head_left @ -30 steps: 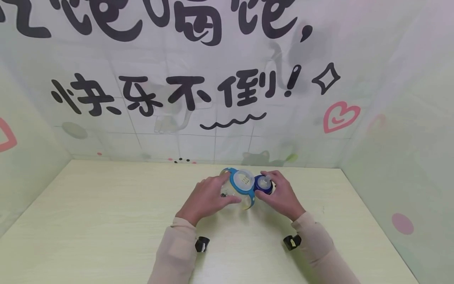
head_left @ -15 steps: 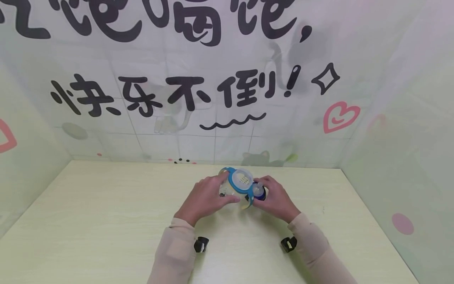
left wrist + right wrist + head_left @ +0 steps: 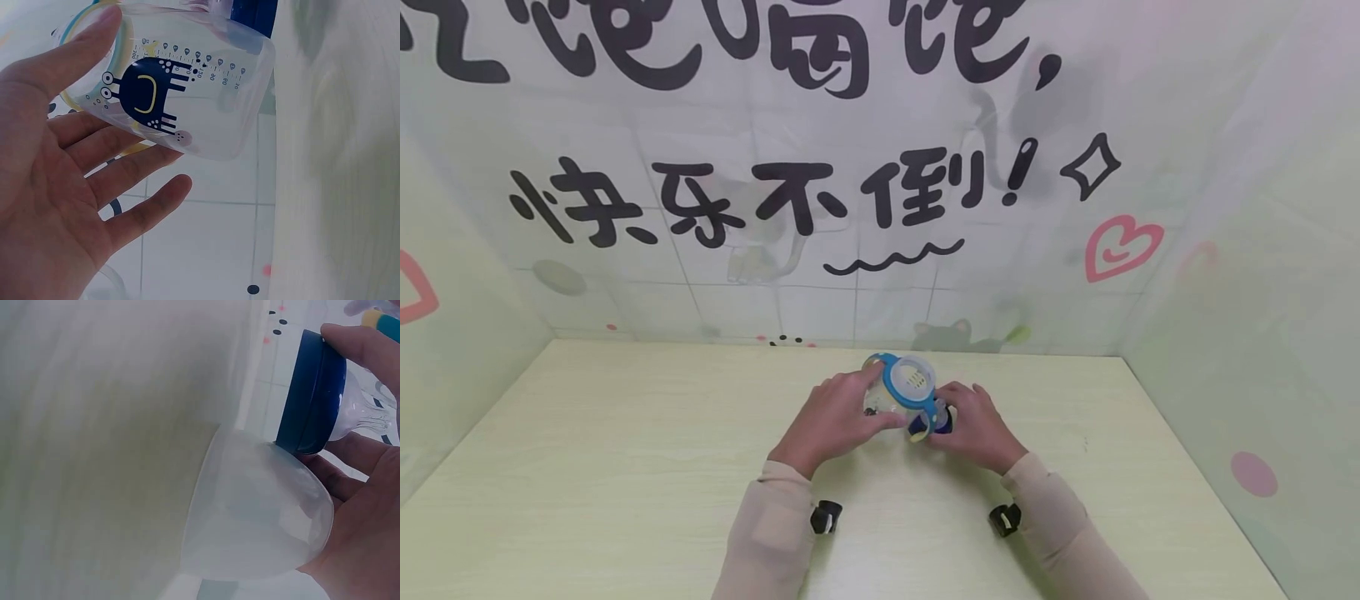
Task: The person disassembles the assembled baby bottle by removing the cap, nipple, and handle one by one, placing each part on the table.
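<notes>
My left hand [image 3: 842,414] grips a clear baby bottle [image 3: 169,87] near its top, thumb on one side and fingers behind. The bottle has a blue handle ring [image 3: 897,379], an open mouth and a dark crab-like print with measuring marks. It tilts to the right. Against its right side, my right hand [image 3: 973,425] holds a dark blue bottle collar [image 3: 315,394] with a clear nipple [image 3: 356,409], thumb on the collar's edge. Below my right palm sits a translucent dome-shaped cover [image 3: 262,512], flat side toward the table, hidden in the head view.
The pale wooden table [image 3: 625,467] runs back to a printed wall sheet [image 3: 760,217] close behind the bottle. Further sheets stand at left and right. A small black wrist camera [image 3: 826,517] sits at the left wrist, another [image 3: 1004,519] at the right.
My right hand has moved left and toward me with the collar and nipple, which are now partly hidden behind the bottle's handle. My left hand and the bottle have hardly moved.
</notes>
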